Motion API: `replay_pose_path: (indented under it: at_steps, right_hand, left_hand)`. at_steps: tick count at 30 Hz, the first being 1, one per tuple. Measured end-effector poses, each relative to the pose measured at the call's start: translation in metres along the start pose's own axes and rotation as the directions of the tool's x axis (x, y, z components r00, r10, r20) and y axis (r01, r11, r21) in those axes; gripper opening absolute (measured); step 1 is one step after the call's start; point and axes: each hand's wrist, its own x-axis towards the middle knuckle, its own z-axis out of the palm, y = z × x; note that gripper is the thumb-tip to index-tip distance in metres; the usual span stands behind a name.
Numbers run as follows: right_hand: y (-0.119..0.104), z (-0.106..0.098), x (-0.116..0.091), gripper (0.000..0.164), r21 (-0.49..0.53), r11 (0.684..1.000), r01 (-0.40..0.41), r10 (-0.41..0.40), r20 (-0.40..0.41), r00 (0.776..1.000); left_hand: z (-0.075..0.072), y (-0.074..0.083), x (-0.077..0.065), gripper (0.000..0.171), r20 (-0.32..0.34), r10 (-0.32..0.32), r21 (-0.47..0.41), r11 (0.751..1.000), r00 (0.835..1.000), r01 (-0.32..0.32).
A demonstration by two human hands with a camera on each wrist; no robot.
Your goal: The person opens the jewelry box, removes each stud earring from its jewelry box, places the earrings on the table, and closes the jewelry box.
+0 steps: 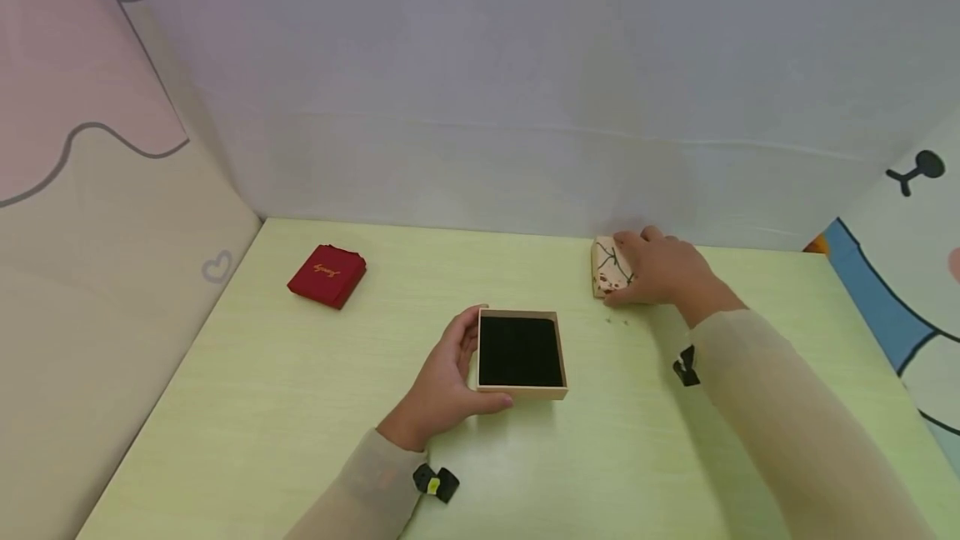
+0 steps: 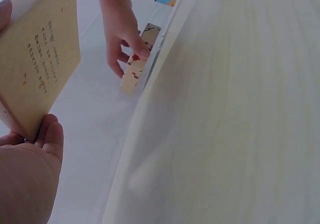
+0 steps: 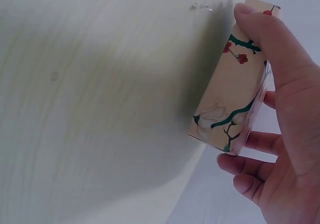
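My left hand (image 1: 447,379) grips the left side of a lidless cream jewelry box (image 1: 528,394), thumb along its front edge and fingers at its back left. A black pad (image 1: 520,352) fills the inside. Rows of small writing show on the box's underside (image 2: 42,58) in the left wrist view. Toward the back right, my right hand (image 1: 660,269) holds a cream box lid (image 3: 227,86) printed with red blossoms and green branches. Thumb and fingers span opposite edges of it, close to the tabletop. Two tiny shiny pieces (image 1: 617,322) lie just in front of this lid.
A red pouch (image 1: 327,275) with gold lettering lies at the back left of the pale green table (image 1: 352,407). A white cloth wall (image 1: 480,107) stands along the back edge. Panels with cartoon drawings border the left and right sides.
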Motion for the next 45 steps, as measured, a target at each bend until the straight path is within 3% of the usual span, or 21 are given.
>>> replay_pose_path:
  at_steps: [11, 16, 21, 28, 34, 45]
  right_hand:
    - [-0.016, -0.04, -0.033, 0.114, 0.027, 0.996, 0.083, -0.078, -0.129, 0.989]
    - [-0.028, -0.047, -0.046, 0.114, 0.055, 0.993, 0.103, -0.092, -0.179, 0.98]
    - [-0.047, -0.05, -0.061, 0.115, 0.152, 0.982, 0.11, -0.082, -0.178, 0.981]
    - [-0.072, -0.051, -0.083, 0.117, 0.307, 0.942, 0.139, -0.089, -0.17, 0.981]
    - [-0.09, -0.047, -0.095, 0.118, 0.375, 0.91, 0.176, -0.111, -0.189, 0.976]
    - [-0.109, -0.04, -0.114, 0.117, 0.506, 0.841, 0.193, -0.107, -0.194, 0.975]
  left_hand:
    - [0.0, 0.002, 0.0, 0.115, 0.0, -0.001, 0.013, 1.0, 1.0, 0.001]
    - [0.0, 0.003, 0.0, 0.114, -0.005, -0.014, 0.016, 1.0, 1.0, 0.014]
    - [0.0, 0.001, 0.0, 0.114, -0.002, -0.006, -0.002, 1.0, 1.0, 0.006]
    - [-0.001, 0.001, 0.0, 0.116, -0.003, 0.0, 0.0, 1.0, 1.0, 0.0]
    - [0.0, 0.002, 0.0, 0.114, -0.01, -0.011, 0.005, 1.0, 1.0, 0.011]
    - [0.001, 0.003, 0.001, 0.113, 0.0, 0.027, -0.006, 1.0, 1.0, -0.027]
